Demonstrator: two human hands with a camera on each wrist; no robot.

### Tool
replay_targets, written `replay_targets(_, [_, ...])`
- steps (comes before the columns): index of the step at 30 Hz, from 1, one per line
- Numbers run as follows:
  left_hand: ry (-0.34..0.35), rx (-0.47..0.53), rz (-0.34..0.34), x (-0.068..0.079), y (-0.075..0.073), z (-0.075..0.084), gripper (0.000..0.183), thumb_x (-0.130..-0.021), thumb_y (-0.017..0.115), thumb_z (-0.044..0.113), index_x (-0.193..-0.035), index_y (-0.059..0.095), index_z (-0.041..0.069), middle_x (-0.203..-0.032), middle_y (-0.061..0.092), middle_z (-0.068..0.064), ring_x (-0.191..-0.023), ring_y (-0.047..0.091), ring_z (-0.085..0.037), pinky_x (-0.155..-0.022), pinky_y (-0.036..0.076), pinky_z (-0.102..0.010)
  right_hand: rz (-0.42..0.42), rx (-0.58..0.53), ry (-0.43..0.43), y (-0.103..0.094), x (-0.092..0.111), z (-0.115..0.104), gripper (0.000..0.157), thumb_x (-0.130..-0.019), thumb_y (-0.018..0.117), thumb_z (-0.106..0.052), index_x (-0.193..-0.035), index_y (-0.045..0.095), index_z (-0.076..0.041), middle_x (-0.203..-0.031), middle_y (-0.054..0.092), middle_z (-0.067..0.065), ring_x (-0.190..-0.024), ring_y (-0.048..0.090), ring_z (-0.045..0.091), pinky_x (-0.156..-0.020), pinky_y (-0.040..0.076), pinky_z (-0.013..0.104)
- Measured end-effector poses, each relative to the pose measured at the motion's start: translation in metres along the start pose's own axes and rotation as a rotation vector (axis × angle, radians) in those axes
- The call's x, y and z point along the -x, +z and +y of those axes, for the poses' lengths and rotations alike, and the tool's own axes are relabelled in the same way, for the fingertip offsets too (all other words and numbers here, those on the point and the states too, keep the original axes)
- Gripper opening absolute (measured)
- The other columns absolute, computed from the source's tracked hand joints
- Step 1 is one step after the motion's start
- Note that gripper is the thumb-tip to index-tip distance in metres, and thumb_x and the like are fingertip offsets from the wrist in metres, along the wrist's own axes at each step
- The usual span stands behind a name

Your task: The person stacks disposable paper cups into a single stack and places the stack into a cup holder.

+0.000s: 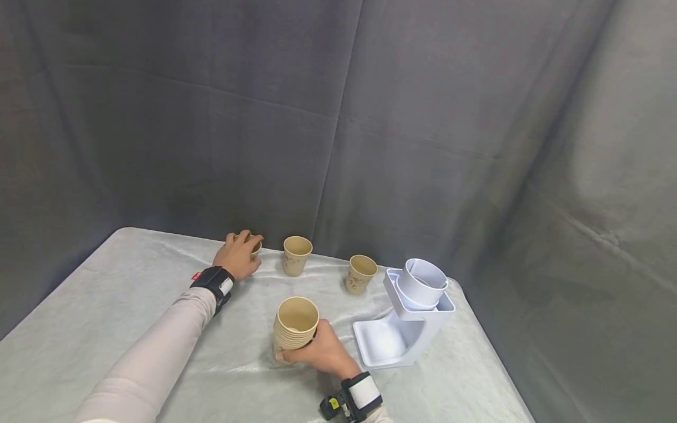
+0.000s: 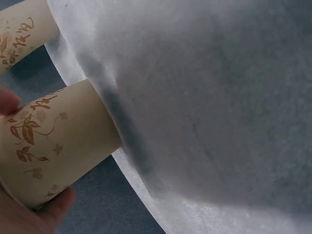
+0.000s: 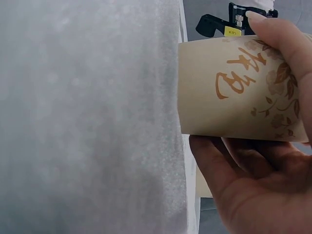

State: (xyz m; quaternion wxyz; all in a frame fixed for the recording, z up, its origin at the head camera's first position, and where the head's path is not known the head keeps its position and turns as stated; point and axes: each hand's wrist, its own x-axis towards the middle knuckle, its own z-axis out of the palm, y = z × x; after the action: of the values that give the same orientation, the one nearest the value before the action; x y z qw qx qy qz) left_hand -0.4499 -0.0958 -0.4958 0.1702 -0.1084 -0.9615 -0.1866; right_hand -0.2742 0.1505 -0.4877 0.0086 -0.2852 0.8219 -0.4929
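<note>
My left hand [image 1: 239,256] is at the far left of the table, its fingers and thumb round a beige paper cup [image 1: 256,247] that is mostly hidden in the head view. In the left wrist view, this cup [image 2: 63,139] shows a brown leaf print, with fingertips on both sides near its rim. My right hand [image 1: 326,351] grips a stack of nested paper cups [image 1: 296,329] at the front middle. The right wrist view shows the stack's outermost cup [image 3: 214,87] between thumb and fingers, its base close to the cloth.
Two more paper cups, one left [image 1: 297,256] and one right [image 1: 361,274], stand upright along the back. A white plastic stand [image 1: 420,329] with a round white cylinder [image 1: 423,282] on top is at the right. A grey curtain [image 1: 328,117] hangs behind the cloth-covered table [image 1: 174,276].
</note>
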Motion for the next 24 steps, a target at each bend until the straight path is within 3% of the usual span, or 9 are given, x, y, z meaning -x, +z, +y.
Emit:
replay_targets(12, [-0.007, 0.026, -0.048, 0.0035, -0.009, 0.0045, 0.053, -0.084, 0.056, 0.024, -0.134, 0.044, 0.013, -0.133, 0.037, -0.02, -0.115, 0.033, -0.05, -0.091, 0.038, -0.06, 0.001, 0.007, 0.005, -0.0005, 0.001, -0.0011, 0.06, -0.06, 0.083, -0.018, -0.114, 0.058, -0.011, -0.102, 0.065, 0.001, -0.093, 0.061, 0.016, -0.084, 0.047, 0.03])
replay_targets(24, [-0.031, 0.093, -0.042, -0.0001, -0.0087, -0.0048, 0.053, -0.083, 0.057, 0.023, -0.134, 0.045, 0.014, -0.132, 0.034, -0.022, -0.114, 0.034, -0.047, -0.089, 0.04, -0.058, 0.006, 0.006, -0.004, 0.0024, 0.0005, -0.0021, 0.061, -0.059, 0.083, -0.017, -0.114, 0.058, -0.011, -0.102, 0.065, -0.001, -0.092, 0.06, 0.013, -0.084, 0.047, 0.03])
